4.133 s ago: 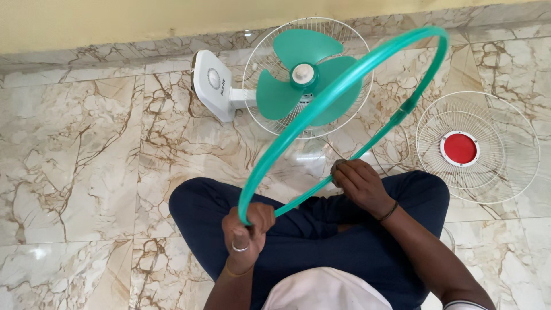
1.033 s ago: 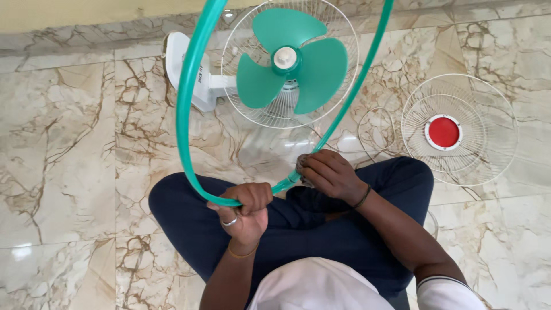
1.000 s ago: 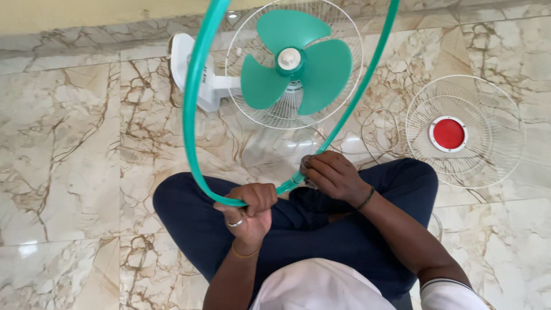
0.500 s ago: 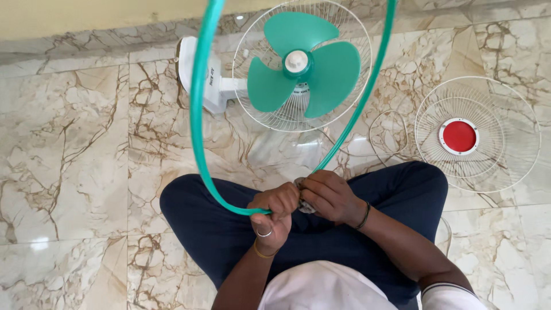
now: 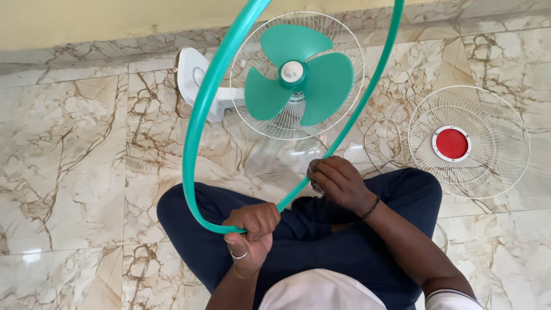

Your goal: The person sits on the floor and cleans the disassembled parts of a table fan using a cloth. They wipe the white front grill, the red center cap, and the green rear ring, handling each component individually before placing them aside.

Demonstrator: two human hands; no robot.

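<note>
A large green plastic ring [image 5: 198,120] stands upright in front of me, its top out of frame. My left hand [image 5: 251,225] is closed around its lowest part, above my crossed legs. My right hand [image 5: 340,182] pinches the ring's right side, and something small and grey, perhaps a cloth, shows under the fingers. Behind the ring lies a white fan [image 5: 298,74] with green blades inside its rear wire guard, its base [image 5: 192,80] to the left.
A loose white wire fan guard [image 5: 505,132] with a red centre disc lies on the marble floor at the right. A thin white cord [image 5: 383,138] loops between it and the fan. A yellow wall runs along the top.
My hands came together on the ring half a second ago; now they are apart again, the right hand higher along the ring. Since four seconds ago the ring has tipped from slanted to upright.
</note>
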